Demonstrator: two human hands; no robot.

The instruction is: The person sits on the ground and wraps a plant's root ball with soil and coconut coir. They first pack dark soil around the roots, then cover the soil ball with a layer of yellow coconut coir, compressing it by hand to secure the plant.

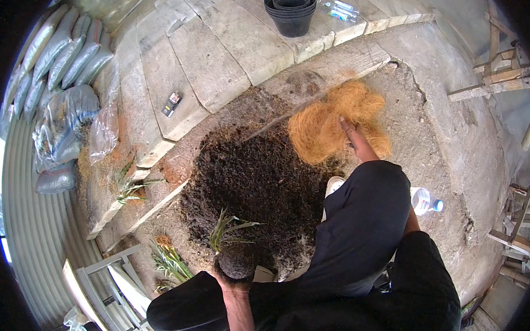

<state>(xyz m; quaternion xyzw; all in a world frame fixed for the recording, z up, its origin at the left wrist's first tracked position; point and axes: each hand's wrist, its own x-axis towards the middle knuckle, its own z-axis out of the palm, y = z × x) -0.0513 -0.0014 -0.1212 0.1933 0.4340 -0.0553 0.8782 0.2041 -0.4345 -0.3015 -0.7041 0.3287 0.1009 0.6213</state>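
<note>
Low at the centre, my left hand (231, 284) cups a round ball of dark soil (236, 260) from below. A small plant (224, 230) with long, thin green leaves stands up out of that ball, leaning right. Beyond my right knee, my right hand (355, 135) grips into a loose heap of orange-brown coconut fibre (314, 129), with some of its fingers hidden there. Between the two hands spreads a wide pile of dark potting soil (258, 174).
More leafy plants (172, 262) lie left of my left knee, and another (131, 189) sits farther off. Stacked black pots (290, 16) and a plastic bottle (341, 12) occupy the far ledge. A second bottle (423, 201) lies by my right leg. Filled sacks (69, 44) line the left.
</note>
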